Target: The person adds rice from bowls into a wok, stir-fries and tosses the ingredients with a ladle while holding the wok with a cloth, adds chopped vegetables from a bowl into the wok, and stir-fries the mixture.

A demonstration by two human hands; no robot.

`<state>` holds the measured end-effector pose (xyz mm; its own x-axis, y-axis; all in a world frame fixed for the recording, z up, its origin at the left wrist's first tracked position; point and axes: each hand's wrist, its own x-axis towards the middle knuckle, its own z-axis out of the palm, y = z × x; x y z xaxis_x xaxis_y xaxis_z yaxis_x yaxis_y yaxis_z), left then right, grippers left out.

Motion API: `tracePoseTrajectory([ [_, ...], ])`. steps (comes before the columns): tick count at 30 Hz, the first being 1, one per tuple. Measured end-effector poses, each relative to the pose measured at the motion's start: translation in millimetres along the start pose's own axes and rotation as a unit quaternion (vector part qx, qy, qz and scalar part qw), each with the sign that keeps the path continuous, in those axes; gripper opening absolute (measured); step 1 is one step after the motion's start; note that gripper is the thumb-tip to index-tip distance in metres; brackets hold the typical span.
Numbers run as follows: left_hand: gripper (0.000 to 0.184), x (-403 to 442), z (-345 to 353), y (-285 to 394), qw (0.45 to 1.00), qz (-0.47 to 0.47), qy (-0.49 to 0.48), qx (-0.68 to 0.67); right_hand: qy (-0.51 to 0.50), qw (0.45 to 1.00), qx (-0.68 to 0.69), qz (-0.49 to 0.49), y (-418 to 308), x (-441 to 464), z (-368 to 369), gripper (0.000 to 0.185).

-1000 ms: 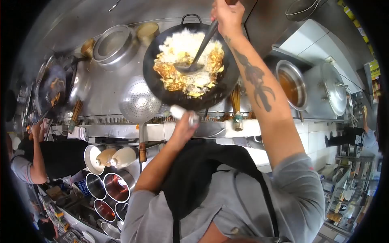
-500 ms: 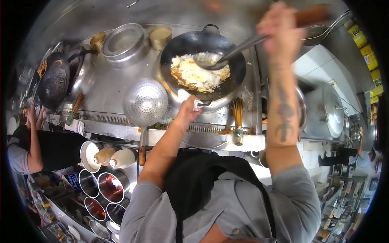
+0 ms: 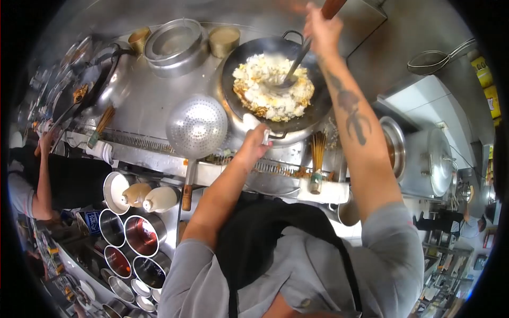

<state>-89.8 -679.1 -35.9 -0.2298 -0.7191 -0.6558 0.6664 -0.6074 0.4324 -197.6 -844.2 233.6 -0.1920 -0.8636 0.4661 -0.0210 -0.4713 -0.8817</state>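
Inside the wok (image 3: 316, 107), food (image 3: 271, 102) partly hides the ladle's head (image 3: 288, 82).

White tiles (image 3: 427, 98) show beside a steel counter (image 3: 143, 103), crowded shelving (image 3: 440, 270) farther off.

The round black metal wok (image 3: 319, 109) holds loose white and golden-brown grainy food (image 3: 254, 96). The dark metal ladle with brown wooden handle (image 3: 299, 59) stands tilted in this food. The white cloth (image 3: 251, 122) is at the wok's near edge.
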Motion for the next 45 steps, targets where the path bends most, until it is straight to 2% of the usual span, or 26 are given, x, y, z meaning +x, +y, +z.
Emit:
tracePoseTrajectory([
  [2, 0.012, -1.1, 4.8, 2.6, 1.000, 0.015, -0.008, -0.004, -0.004, 0.994, 0.096, -0.046, -25.9, 4.9, 0.6, 0.026],
  [3, 0.012, -3.7, 5.4, 3.4, 1.000, 0.016, -0.009, -0.003, -0.037, 0.989, 0.138, -0.044, -35.3, -9.3, -0.7, 0.022],
  [6, 0.012, -10.1, 9.4, 8.7, 1.000, -0.011, 0.004, 0.014, -0.132, 0.985, 0.092, 0.068, 22.6, -27.0, 21.0, 0.021],
  [7, 0.011, 0.8, 3.8, 2.4, 1.000, 0.000, -0.014, -0.012, -0.132, 0.987, 0.058, 0.072, 10.9, -13.8, 26.4, 0.021],
  [10, 0.011, -6.1, 7.3, 4.7, 1.000, 0.003, 0.004, 0.001, -0.135, 0.991, 0.006, -0.003, -17.0, -8.1, 30.5, 0.022],
  [11, 0.011, -5.5, 6.0, 4.8, 1.000, 0.007, -0.015, 0.000, -0.102, 0.993, 0.043, -0.028, -29.8, -24.8, 31.5, 0.023],
  [14, 0.011, -8.6, 8.3, 8.6, 1.000, -0.012, 0.012, 0.018, -0.198, 0.969, 0.125, 0.076, -0.7, -39.3, 40.4, 0.028],
  [15, 0.013, -5.9, 7.6, 5.6, 1.000, -0.004, -0.003, -0.014, -0.192, 0.974, 0.091, 0.074, -3.4, -29.7, 37.3, 0.029],
  [19, 0.013, -10.3, 12.1, 9.4, 1.000, -0.004, 0.014, 0.000, -0.137, 0.990, 0.026, 0.025, -69.2, -62.3, 9.0, 0.023],
  [20, 0.013, -11.9, 14.4, 12.1, 1.000, -0.008, 0.028, 0.001, -0.144, 0.989, 0.019, 0.034, -40.6, -69.9, 3.2, 0.022],
  [22, 0.013, -15.6, 16.4, 12.1, 0.999, -0.016, 0.033, 0.005, -0.148, 0.988, -0.044, -0.023, 50.5, -45.2, -16.0, 0.018],
  [23, 0.012, -13.8, 15.7, 12.8, 1.000, -0.017, 0.026, -0.001, -0.133, 0.989, -0.055, 0.046, 31.6, -25.2, -23.2, 0.016],
  [24, 0.012, -13.9, 12.2, 9.6, 1.000, -0.021, 0.021, -0.006, -0.127, 0.989, -0.070, 0.011, 26.0, -3.2, -34.3, 0.013],
  [26, 0.012, -7.1, 11.7, 9.4, 1.000, -0.010, 0.011, -0.013, -0.023, 0.998, -0.050, 0.006, -20.9, 7.8, -50.2, 0.015],
  [29, 0.013, -5.3, -1.5, -1.7, 1.000, -0.024, 0.015, -0.006, -0.033, 0.997, 0.032, 0.056, 32.3, 16.7, -94.8, 0.021],
  [32, 0.014, -4.8, 5.9, 7.6, 0.999, -0.031, -0.015, -0.010, -0.138, 0.987, -0.029, 0.074, 2.0, 54.6, -117.7, 0.022],
  [33, 0.015, -10.9, 11.2, 12.7, 0.999, -0.030, -0.012, -0.016, -0.106, 0.991, -0.067, 0.051, -26.4, 52.3, -116.3, 0.023],
  [34, 0.016, -14.0, 14.1, 13.6, 0.999, -0.033, -0.007, -0.023, -0.078, 0.996, 0.019, 0.043, -56.0, 40.9, -117.4, 0.022],
  [36, 0.017, -2.5, 13.3, 13.6, 0.999, -0.043, 0.027, 0.009, -0.012, 0.996, 0.062, -0.060, -54.7, -12.1, -114.6, 0.022],
  [37, 0.018, -0.2, 8.7, 11.8, 0.997, -0.051, 0.048, 0.028, 0.044, 0.990, -0.112, -0.072, -5.3, -26.6, -106.6, 0.019],
  [38, 0.016, -0.3, 5.1, 12.2, 0.998, -0.058, 0.013, 0.008, 0.034, 0.996, -0.078, -0.032, 33.1, -31.4, -101.5, 0.016],
  [40, 0.013, 6.7, -0.4, 9.6, 0.998, -0.053, -0.013, 0.014, -0.089, 0.993, -0.019, 0.079, 31.4, 14.4, -101.4, 0.015],
  [42, 0.012, 4.3, 1.4, 11.2, 0.998, -0.051, -0.031, 0.011, -0.041, 0.998, -0.015, 0.044, -20.3, 37.2, -98.9, 0.018],
  [43, 0.011, 2.3, 0.2, 11.6, 0.998, -0.050, -0.038, 0.007, -0.040, 0.999, 0.008, 0.023, -57.8, 16.8, -94.7, 0.017],
  [44, 0.011, 4.0, 2.4, 14.0, 0.998, -0.048, -0.021, 0.016, -0.108, 0.985, 0.135, 0.017, -79.3, -7.8, -101.7, 0.013],
  [45, 0.010, 7.7, 6.7, 17.4, 0.999, -0.043, -0.004, 0.021, -0.027, 0.995, 0.095, -0.023, -66.1, -28.0, -86.8, 0.012],
])
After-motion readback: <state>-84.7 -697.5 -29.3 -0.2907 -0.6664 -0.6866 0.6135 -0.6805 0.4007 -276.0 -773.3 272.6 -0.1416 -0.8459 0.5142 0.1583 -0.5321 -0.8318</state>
